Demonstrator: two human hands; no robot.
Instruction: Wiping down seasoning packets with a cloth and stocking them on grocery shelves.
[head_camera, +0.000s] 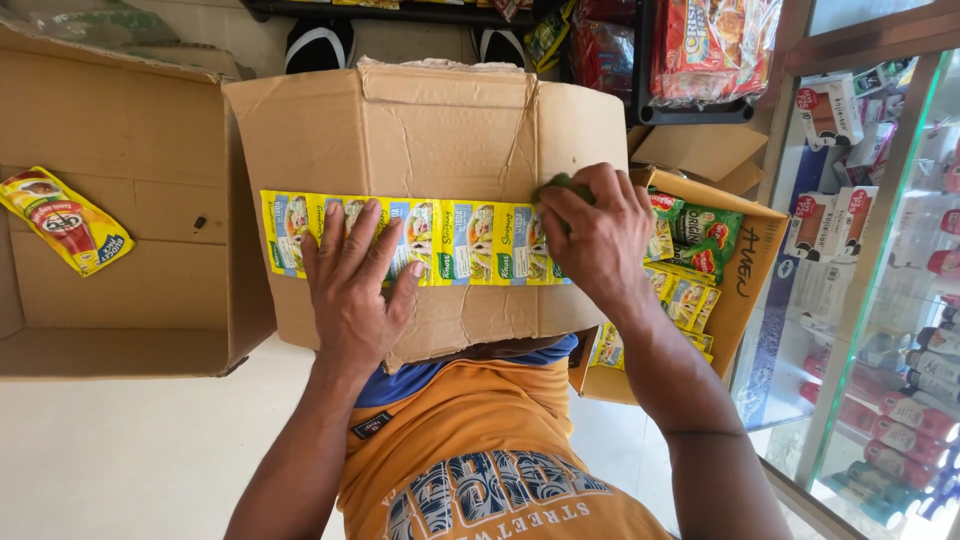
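Sachet strip (415, 240), yellow with green and white panels, lies flat across the cardboard flap (420, 140) that rests on my lap. My left hand (355, 285) presses down on it with fingers spread wide and flat, the strip running out from under the fingertips to either side. My right hand (595, 235) has its fingers curled narrow over the strip's far end, and a small green thing (562, 185) shows just above the knuckles; I cannot tell what it is or whether it is gripped. I judge the main risk to be tearing: a pull by the right fingers while the left palm pins the strip could part it at a perforation. The flap sits unsupported beyond my fingertips, so hard pressing could tip it and slide the strip off. Just past my right fingers an open box of sachets (700, 270) stands at the edge; a knock could spill it
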